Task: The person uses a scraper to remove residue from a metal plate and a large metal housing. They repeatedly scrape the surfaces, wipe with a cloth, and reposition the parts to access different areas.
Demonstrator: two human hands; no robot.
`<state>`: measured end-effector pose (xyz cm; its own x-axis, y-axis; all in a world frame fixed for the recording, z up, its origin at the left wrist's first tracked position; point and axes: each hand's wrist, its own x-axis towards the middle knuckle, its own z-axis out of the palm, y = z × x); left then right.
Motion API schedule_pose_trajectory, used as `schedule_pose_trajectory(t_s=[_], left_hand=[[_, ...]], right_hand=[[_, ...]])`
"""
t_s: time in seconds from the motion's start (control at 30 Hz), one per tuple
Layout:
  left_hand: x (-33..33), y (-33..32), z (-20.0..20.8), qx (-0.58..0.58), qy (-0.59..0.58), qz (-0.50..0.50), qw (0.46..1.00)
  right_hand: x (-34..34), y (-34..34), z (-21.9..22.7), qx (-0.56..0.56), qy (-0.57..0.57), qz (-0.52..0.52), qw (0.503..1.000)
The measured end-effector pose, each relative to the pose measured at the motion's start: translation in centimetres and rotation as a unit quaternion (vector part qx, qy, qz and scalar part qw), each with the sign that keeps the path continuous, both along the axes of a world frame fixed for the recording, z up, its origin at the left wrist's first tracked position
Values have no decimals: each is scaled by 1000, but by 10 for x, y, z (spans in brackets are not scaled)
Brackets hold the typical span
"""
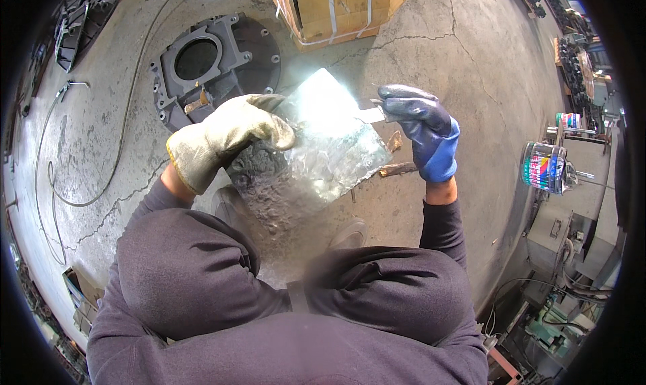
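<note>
Between my hands is a clear, crinkled plastic-like sheet, with a square white glare at its top and a murky grey lower left part. My left hand, in a cream work glove, is closed at the sheet's left edge; its fingertips are partly hidden. My right hand, in a blue coated glove, pinches a thin pale strip by the sheet's upper right edge. Behind my left hand a grey cast housing with a large round hole lies on the floor.
An open cardboard box stands ahead. A wooden stick lies under the sheet. A hose curves across the cracked concrete at left. Machinery with a colourful tin stands at right.
</note>
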<state>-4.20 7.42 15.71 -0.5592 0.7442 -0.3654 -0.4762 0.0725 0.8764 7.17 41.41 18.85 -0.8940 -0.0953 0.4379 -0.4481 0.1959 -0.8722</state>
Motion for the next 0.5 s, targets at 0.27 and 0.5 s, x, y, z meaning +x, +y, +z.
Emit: schedule_pose_trajectory(t_s=[0.27, 0.5], left_hand=[[1, -2, 2, -5, -42, -26, 999], [5, 2, 6, 13, -79, 0, 997]], right_hand=[[4, -2, 16, 66, 36, -28, 997], [11, 13, 6, 165, 16, -47, 985]])
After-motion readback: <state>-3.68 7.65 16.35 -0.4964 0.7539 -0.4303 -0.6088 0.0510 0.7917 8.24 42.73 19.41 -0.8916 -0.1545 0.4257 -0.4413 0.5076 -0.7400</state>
